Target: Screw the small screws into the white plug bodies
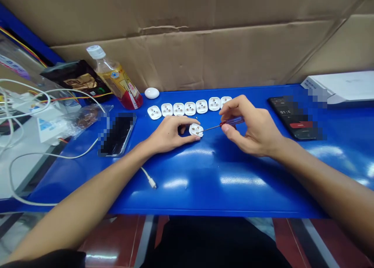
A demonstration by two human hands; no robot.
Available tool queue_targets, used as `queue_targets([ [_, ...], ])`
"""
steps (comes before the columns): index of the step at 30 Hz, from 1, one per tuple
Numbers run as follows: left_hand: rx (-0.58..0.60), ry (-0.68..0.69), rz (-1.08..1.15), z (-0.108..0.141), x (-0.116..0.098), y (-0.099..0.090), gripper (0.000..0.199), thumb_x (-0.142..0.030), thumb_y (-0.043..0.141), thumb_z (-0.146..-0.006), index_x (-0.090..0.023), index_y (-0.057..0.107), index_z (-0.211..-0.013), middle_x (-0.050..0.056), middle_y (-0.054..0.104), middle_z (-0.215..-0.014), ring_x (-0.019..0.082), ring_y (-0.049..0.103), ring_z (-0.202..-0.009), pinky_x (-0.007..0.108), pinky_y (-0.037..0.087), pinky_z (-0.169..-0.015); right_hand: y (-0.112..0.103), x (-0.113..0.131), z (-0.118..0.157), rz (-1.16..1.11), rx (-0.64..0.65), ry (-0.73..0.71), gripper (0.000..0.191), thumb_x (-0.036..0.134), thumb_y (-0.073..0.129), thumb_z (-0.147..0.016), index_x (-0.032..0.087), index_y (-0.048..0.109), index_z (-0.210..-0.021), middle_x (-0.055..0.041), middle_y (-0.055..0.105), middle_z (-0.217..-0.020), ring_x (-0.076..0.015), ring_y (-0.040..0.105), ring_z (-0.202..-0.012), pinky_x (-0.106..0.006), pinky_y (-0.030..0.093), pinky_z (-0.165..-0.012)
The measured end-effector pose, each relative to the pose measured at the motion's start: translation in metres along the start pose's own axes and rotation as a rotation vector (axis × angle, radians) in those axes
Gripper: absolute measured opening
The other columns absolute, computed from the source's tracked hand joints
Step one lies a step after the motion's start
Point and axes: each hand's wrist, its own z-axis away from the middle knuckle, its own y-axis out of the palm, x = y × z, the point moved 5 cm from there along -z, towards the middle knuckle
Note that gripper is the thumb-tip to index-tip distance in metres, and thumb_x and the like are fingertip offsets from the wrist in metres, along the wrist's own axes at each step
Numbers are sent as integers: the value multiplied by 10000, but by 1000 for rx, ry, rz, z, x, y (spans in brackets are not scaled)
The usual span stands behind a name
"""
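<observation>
My left hand (pixel 165 134) pinches a small round white plastic piece (pixel 193 128) with metal contacts between thumb and fingers, just above or on the blue table (pixel 198 182). In my right hand (pixel 257 131) is a screwdriver (pixel 236 121) with a clear red and blue handle. Its thin shaft points left, and the tip meets the lower part of the white piece; whether it sits in a screw is too small to tell. Behind my hands lies a row of several similar squarish white pieces (pixel 179 109) with metal contacts. My right fingers partly overlap the rightmost one.
A smooth white oval object (pixel 152 93) and a drink bottle (pixel 122 84) stand at the back left. One phone (pixel 118 135) lies left, another phone (pixel 292 118) right, near a white box (pixel 341 86). A white cable (pixel 150 180) crosses the left side. Cardboard (pixel 204 61) lines the back.
</observation>
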Motion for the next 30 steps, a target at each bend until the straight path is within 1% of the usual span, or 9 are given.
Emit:
queue_targets([
  [4, -3, -3, -3, 0, 0, 0, 456, -511, 842, -898, -216, 826, -1245, -8, 682, -777, 151, 558, -685, 285, 397, -660, -1, -2, -1, 57, -23, 51, 111, 301, 629, -998, 239, 599, -1085, -15, 758, -800, -220, 744, -658, -327, 523, -595],
  [8, 1, -1, 3, -1, -1, 0, 461, -515, 841, -898, -206, 828, -1240, -8, 665, -756, 152, 547, -674, 285, 392, -655, 1, -1, 0, 27, -15, 23, 157, 297, 635, -973, 246, 601, -1118, -48, 796, -940, -218, 766, -733, -335, 561, -652],
  [12, -4, 14, 4, -1, -1, 0, 446, -496, 840, -899, -205, 831, -1237, -9, 664, -745, 149, 544, -665, 284, 393, -651, 0, -3, 1, 115, -18, 62, 98, 335, 638, -996, 257, 634, -1055, -6, 755, -767, -207, 721, -620, -320, 517, -605],
  [15, -6, 8, 2, -1, 0, 0, 454, -504, 843, -896, -204, 830, -1237, -9, 666, -745, 147, 548, -665, 280, 390, -646, 1, -2, 0, 60, 18, 24, 151, 298, 629, -974, 242, 638, -1115, -47, 800, -922, -229, 774, -746, -335, 556, -661],
  [19, -3, 15, 1, 0, -1, 1, 445, -495, 842, -901, -203, 831, -1236, -8, 684, -768, 145, 553, -676, 277, 399, -654, -1, -1, -2, 130, -1, 37, 105, 336, 635, -1006, 235, 659, -1020, -7, 740, -725, -203, 711, -593, -315, 480, -573],
  [23, -6, 8, 0, 0, 0, 1, 459, -500, 843, -899, -200, 830, -1246, -2, 692, -774, 148, 556, -677, 280, 396, -648, 0, 1, -2, 47, 41, 28, 152, 287, 648, -979, 249, 634, -1125, -26, 791, -880, -217, 766, -731, -322, 535, -656],
  [24, -10, 7, -2, 0, 0, 0, 461, -502, 844, -897, -201, 830, -1247, -2, 693, -773, 149, 556, -677, 281, 396, -647, 0, 1, -2, 55, 42, 27, 153, 280, 646, -975, 250, 634, -1125, -24, 792, -882, -215, 761, -721, -322, 530, -651],
  [27, -11, 5, -7, 0, -1, 0, 463, -503, 839, -900, -202, 829, -1251, -2, 702, -778, 150, 558, -673, 280, 399, -648, -2, 0, -4, 135, 2, 54, 113, 355, 636, -1013, 245, 659, -1018, 7, 730, -705, -200, 691, -577, -320, 469, -590],
  [30, -7, 4, -10, -1, -1, 1, 462, -501, 840, -900, -202, 828, -1252, 1, 712, -787, 151, 561, -671, 279, 401, -652, -2, -1, -6, 47, 22, 75, 153, 348, 648, -997, 229, 653, -1095, -11, 768, -785, -205, 719, -630, -321, 492, -617],
])
